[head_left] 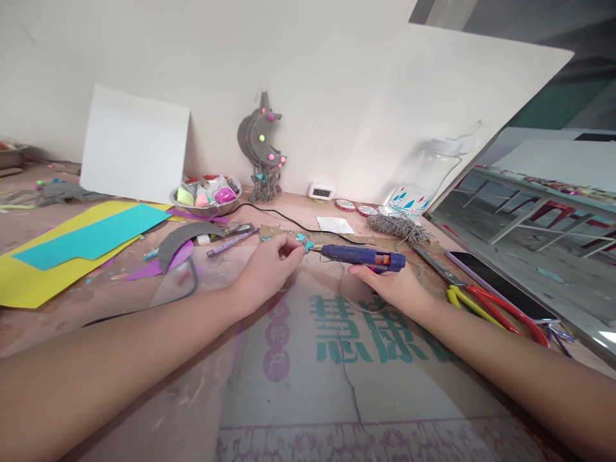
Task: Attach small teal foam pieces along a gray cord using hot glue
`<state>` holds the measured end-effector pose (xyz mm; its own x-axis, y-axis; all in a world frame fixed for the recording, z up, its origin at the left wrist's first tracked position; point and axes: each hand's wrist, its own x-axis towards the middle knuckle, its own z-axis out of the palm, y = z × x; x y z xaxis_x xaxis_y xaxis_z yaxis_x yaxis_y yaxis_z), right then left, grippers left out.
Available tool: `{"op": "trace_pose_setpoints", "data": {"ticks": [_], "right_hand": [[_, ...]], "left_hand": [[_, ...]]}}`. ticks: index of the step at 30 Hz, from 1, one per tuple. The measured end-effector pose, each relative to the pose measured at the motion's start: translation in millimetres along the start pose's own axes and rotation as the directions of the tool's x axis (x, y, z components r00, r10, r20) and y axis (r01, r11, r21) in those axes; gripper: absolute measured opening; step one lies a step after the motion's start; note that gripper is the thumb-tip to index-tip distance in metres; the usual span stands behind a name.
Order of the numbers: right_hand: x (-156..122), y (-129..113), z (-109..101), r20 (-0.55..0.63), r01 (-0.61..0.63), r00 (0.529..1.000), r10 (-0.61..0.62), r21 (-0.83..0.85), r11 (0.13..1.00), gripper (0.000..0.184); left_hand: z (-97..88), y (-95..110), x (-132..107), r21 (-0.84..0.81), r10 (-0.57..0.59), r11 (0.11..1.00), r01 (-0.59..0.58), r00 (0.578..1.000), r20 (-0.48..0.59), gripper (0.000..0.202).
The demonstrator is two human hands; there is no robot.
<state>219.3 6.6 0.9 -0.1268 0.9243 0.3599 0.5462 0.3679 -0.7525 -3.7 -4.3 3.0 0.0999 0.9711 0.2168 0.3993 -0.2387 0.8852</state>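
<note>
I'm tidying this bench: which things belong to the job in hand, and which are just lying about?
In use, it seems: blue glue gun (right hand); small teal piece (left hand).

Apparently lying about: scissors; phone; teal sheet; yellow sheet.

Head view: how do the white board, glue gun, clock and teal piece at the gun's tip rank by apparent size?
Largest to smallest:
1. White board
2. Glue gun
3. Clock
4. Teal piece

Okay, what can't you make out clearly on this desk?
In the head view:
Handle of the glue gun: mostly hidden by the right hand.
Shape of the turquoise piece at the left hand: too small.
Container at far left: cut off by the edge.
Markings on red-rimmed discs: too small.
</note>
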Motion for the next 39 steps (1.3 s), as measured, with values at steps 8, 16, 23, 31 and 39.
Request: {"op": "trace_pose_setpoints", "data": {"ticks": [8, 16, 23, 31, 39], "right_hand": [[0.2, -2.7, -0.4, 0.062, 0.009, 0.998, -0.011, 0.027, 1.0, 0.025], [0.0, 0.1, 0.3, 0.053, 0.016, 0.998, -0.016, 0.011, 1.0, 0.026], [0.4, -1.2, 0.3, 0.069, 0.009, 0.998, -0.008, -0.017, 1.0, 0.025], [-0.5, 3.9, 0.3, 0.052, -0.048, 0.997, 0.049, -0.024, 0.999, 0.03], [5.5, -2.4, -8.9, 0.039, 0.066, 0.997, -0.065, -0.009, 0.998, 0.027]], "left_hand": [[0.9, 1.8, -0.8, -0.009, -0.015, 1.0, 0.015, 1.0, 0.004, 0.017], [0.3, 1.9, 0.0, 0.011, -0.027, 1.0, 0.027, 1.0, 0.004, 0.015], [-0.2, 4.0, -1.6, 0.012, -0.053, 0.999, 0.053, 0.998, 0.019, 0.016], [-0.4, -0.9, 0.4, -0.003, -0.028, 1.0, 0.028, 0.999, 0.021, 0.017], [-0.8, -2.9, 1.8, -0.077, -0.12, 0.99, 0.119, 0.993, -0.016, 0.019]]}}
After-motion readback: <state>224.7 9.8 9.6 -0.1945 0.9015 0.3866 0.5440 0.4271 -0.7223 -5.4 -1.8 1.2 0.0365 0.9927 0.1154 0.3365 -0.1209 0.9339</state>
